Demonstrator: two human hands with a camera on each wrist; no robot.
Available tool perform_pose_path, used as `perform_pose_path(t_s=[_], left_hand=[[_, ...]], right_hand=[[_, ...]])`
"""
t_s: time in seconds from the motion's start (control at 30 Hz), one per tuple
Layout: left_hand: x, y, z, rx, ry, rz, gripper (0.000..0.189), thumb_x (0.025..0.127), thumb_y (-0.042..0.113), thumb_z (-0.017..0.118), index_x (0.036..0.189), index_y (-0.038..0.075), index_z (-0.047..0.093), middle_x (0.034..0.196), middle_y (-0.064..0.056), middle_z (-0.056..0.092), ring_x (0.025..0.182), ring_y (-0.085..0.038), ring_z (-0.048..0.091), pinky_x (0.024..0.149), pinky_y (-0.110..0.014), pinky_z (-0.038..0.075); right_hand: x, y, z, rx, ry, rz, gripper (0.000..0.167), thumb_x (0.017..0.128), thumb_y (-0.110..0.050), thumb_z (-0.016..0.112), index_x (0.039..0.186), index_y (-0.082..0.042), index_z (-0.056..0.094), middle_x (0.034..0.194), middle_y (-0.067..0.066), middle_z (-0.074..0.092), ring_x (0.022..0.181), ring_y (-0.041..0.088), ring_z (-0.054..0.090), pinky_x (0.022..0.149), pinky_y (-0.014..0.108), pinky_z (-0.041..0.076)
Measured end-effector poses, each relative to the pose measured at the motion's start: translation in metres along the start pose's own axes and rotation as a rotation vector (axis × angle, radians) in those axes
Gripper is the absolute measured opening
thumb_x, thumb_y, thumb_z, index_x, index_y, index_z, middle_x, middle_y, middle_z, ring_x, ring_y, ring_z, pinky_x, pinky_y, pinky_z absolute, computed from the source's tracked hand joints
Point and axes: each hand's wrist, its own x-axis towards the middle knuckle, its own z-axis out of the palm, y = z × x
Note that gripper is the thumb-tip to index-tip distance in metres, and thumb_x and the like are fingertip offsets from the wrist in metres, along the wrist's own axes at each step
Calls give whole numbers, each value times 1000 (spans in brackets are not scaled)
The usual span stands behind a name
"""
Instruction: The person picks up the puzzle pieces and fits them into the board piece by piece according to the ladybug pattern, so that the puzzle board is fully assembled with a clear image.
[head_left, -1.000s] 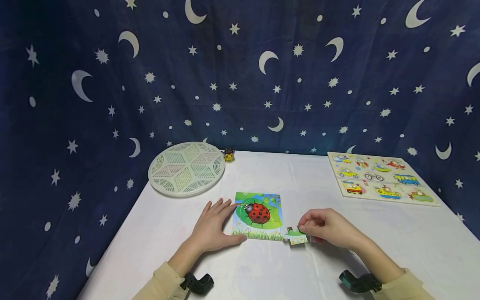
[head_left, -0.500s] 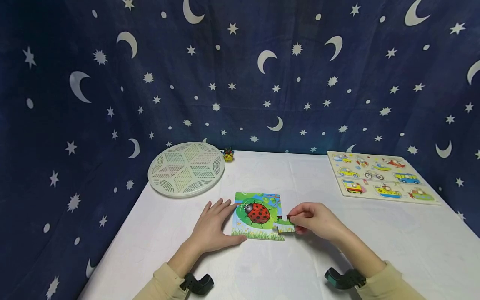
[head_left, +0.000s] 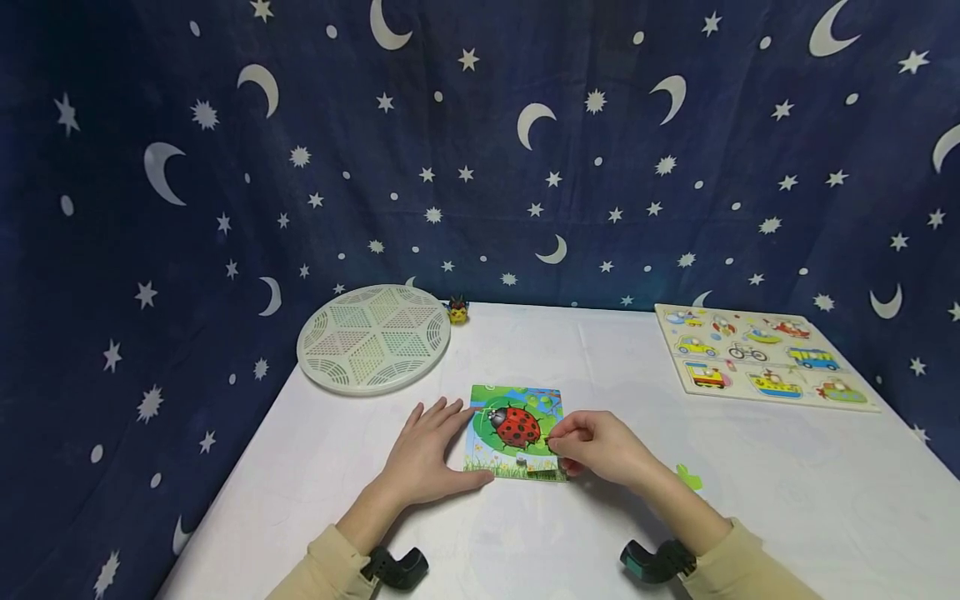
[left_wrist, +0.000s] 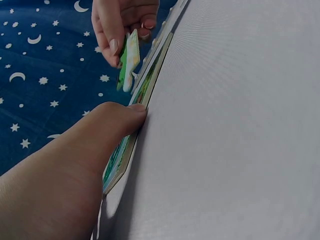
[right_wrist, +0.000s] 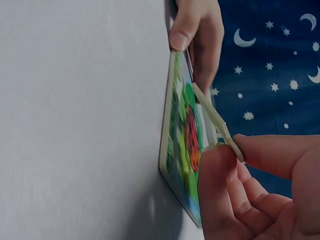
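- I see the left hand [head_left: 426, 457] flat on the white table [head_left: 787, 492], fingers straight, thumb tip pressed to the near edge of the ladybug puzzle [head_left: 514, 429] — steadying it, gripping nothing.
- Left wrist view: thumb [left_wrist: 125, 116] touches the puzzle board's [left_wrist: 150, 82] edge.
- Right hand [head_left: 596, 447] is over the puzzle's near right corner, thumb and fingers pinched on a puzzle piece [right_wrist: 216, 120].
- I read the piece as tilted, one end down on the board, other end lifted — not flat in its slot.
- Left wrist view shows the same piece [left_wrist: 128, 60], green and pale, between the right hand's fingertips [left_wrist: 114, 46] above the board.
- Puzzle sits at table centre, between both hands.
- A small green scrap [head_left: 688, 477] lies on the table right of the right forearm.
- Round white mesh disc [head_left: 373, 337] far left, a tiny yellow toy [head_left: 457, 310] just beside it.
- Vehicle puzzle board [head_left: 761, 356] far right, well apart from the hands.
- Blue star-and-moon cloth [head_left: 480, 150] behind it all.
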Motion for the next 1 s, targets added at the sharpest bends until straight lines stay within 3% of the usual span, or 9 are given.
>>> perform_pose_path(t_s=[0.3, 0.67, 1.0], left_hand=[[-1, -1, 1, -1, -7, -10, 99, 74, 77, 72, 152, 19, 52, 156, -6, 47, 149, -31, 34, 124, -52, 13], [0, 1, -2, -9, 0, 5, 98, 74, 75, 73, 151, 18, 53, 155, -9, 48, 147, -33, 36, 123, -55, 14], [0, 1, -1, -1, 0, 2, 98, 74, 75, 73, 151, 18, 53, 155, -9, 48, 148, -32, 35, 123, -53, 14]], right_hand=[[14, 1, 21, -19, 24, -10, 15, 94, -16, 74, 97, -3, 69, 73, 4, 69, 64, 20, 66, 59, 35, 59], [22, -2, 22, 2, 31, 13, 14, 94, -14, 74, 97, -1, 70, 76, 6, 69, 63, 21, 65, 60, 36, 61], [24, -4, 34, -255, 92, -42, 11, 90, -18, 77, 86, -12, 70, 63, -3, 65, 53, 16, 62, 52, 32, 50]])
